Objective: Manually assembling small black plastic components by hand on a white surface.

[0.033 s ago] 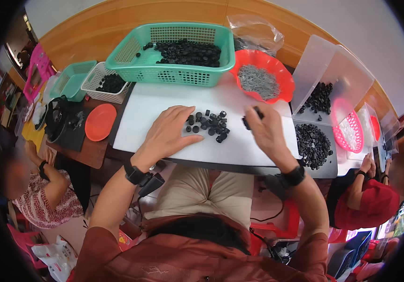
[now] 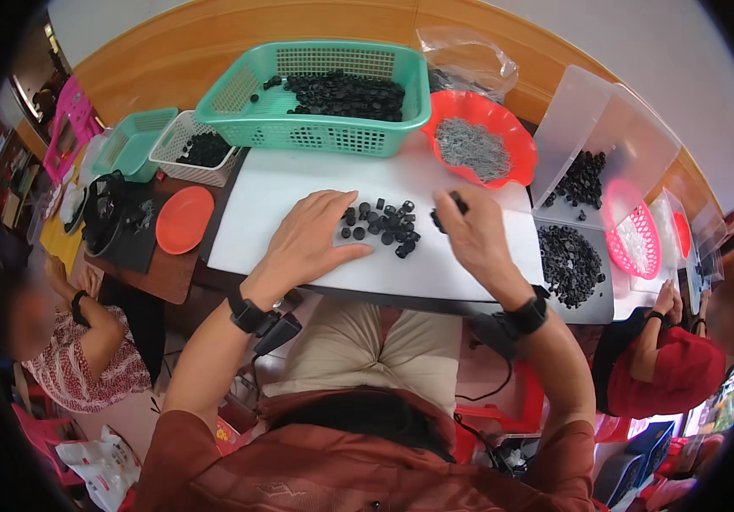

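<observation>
A loose pile of small black cylindrical parts [image 2: 394, 224] lies on the white sheet [image 2: 316, 171] covering the table in front of me. My left hand [image 2: 311, 235] rests along the pile's left side, fingers stretched and thumb apart, with nothing in its grasp. To the right of the pile, my right hand [image 2: 476, 235] is closed around a few black cylindrical parts [image 2: 450, 210], which poke out between thumb and fingers. How many it holds is hidden.
Behind the sheet stand a green basket [image 2: 316, 136] of black parts and a red scalloped bowl [image 2: 516, 154] of thin metal pieces. More black parts lie at right by a clear bin [image 2: 640, 128]. An orange plate [image 2: 183, 220] sits left. People work on both sides.
My right hand has shifted slightly left, closer to the pile, still gripping the black parts. The left hand keeps its place beside the pile.
</observation>
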